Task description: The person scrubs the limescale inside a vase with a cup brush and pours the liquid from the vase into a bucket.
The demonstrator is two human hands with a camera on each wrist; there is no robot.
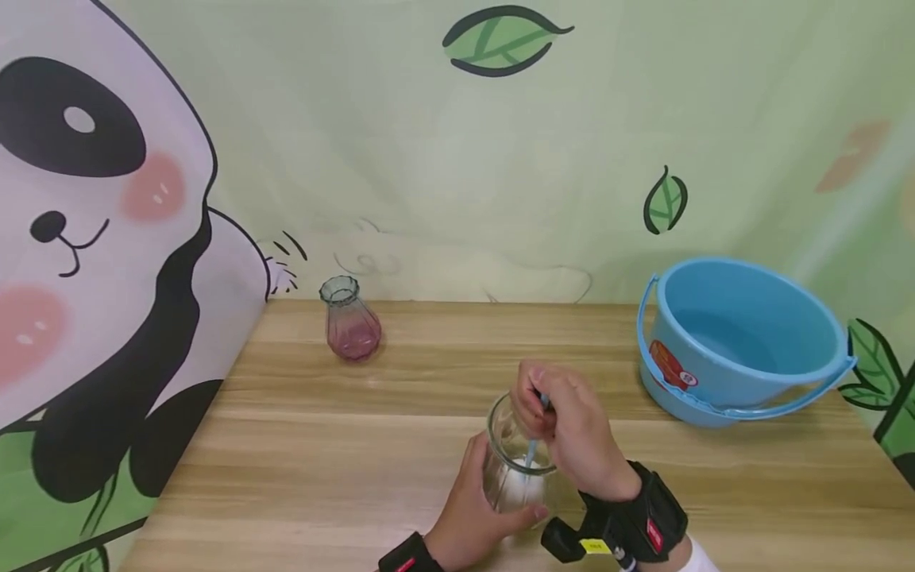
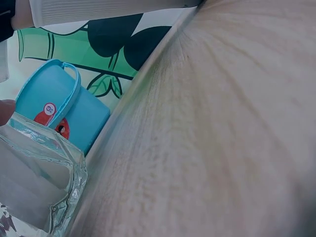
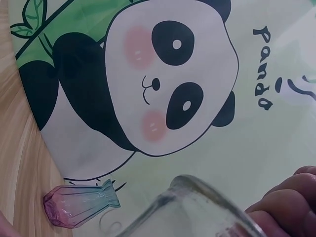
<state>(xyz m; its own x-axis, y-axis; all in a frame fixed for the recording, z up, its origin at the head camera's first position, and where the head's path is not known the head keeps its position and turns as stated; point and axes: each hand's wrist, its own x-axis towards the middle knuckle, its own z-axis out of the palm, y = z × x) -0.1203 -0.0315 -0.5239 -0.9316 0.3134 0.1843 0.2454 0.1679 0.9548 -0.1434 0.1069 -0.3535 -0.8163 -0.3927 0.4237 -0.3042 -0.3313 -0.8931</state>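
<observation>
A clear glass jar [image 1: 506, 486] with something white in its lower part stands near the front of the table. My left hand [image 1: 472, 512] grips its side, thumb along the near face. Above the mouth, my right hand [image 1: 575, 429] has its fingers curled round a thin light-blue stick [image 1: 531, 453], which reaches down into the jar; its lower end is hard to make out. The left wrist view shows the jar's thick glass base [image 2: 74, 182] up close. In the right wrist view, curled right fingers [image 3: 286, 205] are beside the jar's rim [image 3: 190, 182].
A pink-and-teal glass vase [image 1: 353, 327] stands at the back left of the wooden table [image 1: 286, 477]. At the right is a blue bucket [image 1: 758, 318] with its handle lowered. Behind hangs a green cloth [image 1: 429, 159] printed with a panda and leaves.
</observation>
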